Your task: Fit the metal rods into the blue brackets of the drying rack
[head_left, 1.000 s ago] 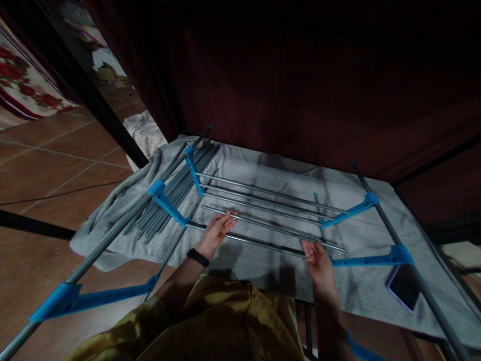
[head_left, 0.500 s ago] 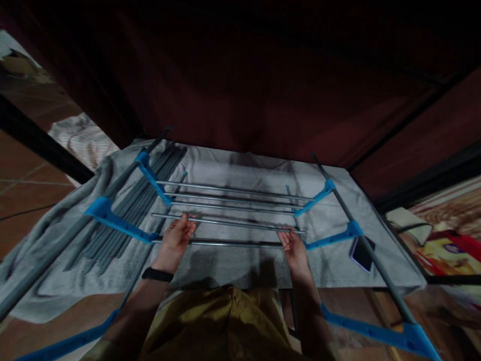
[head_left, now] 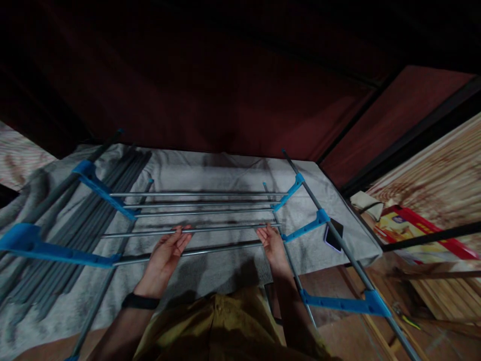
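A thin metal rod [head_left: 225, 229] lies level across both hands. My left hand [head_left: 165, 255], with a dark band at its wrist, pinches it left of centre. My right hand [head_left: 274, 246] grips it near its right end, close to a blue plastic bracket [head_left: 306, 226]. The rod's left end is free, above another blue bracket [head_left: 63, 251]. Nearer me, a fixed rod [head_left: 221, 249] joins these two brackets. Farther off, three parallel rods [head_left: 203, 194] span the far left bracket [head_left: 101, 189] and far right bracket [head_left: 288, 192]. Grey tubes [head_left: 347, 253] carry the brackets on each side.
A bundle of grey tubes [head_left: 80, 225] lies on the left of the grey cloth [head_left: 225, 173]. A phone [head_left: 333, 234] rests by the right-hand tube. One lower bracket [head_left: 341, 304] juts out past the cloth's front edge. A red-and-yellow package [head_left: 417, 233] is at the right.
The view has swung to the right, so the frame appears farther left. Both hands still hold the rod, which has tilted slightly, its left end now lower in the picture.
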Available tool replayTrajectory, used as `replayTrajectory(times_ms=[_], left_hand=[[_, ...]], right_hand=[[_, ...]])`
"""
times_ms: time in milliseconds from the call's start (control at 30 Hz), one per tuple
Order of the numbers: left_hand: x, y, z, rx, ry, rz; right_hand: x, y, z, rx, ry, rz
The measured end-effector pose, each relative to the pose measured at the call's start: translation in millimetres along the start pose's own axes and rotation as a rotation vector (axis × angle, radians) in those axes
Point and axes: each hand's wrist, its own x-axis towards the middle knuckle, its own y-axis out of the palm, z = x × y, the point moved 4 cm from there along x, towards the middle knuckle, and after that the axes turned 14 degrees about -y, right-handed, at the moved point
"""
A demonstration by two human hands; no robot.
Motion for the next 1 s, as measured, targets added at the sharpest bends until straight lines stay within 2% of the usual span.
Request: replayTrajectory(times_ms=[133, 433, 733, 1000], left_hand=[[1.6, 2.5, 5.1, -0.010, -0.025, -0.021], [5.1, -5.5, -3.1, -0.049, 0.000, -0.019], [-4.4, 4.1, 0.3, -0.018, 0.054, 0.096], [-5.8, 7.5, 7.2, 0.062, 0.036, 0.196]], right_hand=[[1.5, -1.9, -0.1, -0.004, -0.004, -0.015], [9.7, -13.8, 14.8, -0.015, -0.115, -0.049], [10.0, -23.1, 13.0, -0.045, -0.131, -0.067], [11.1, -31.2, 13.1, -0.054, -0.149, -0.038]])
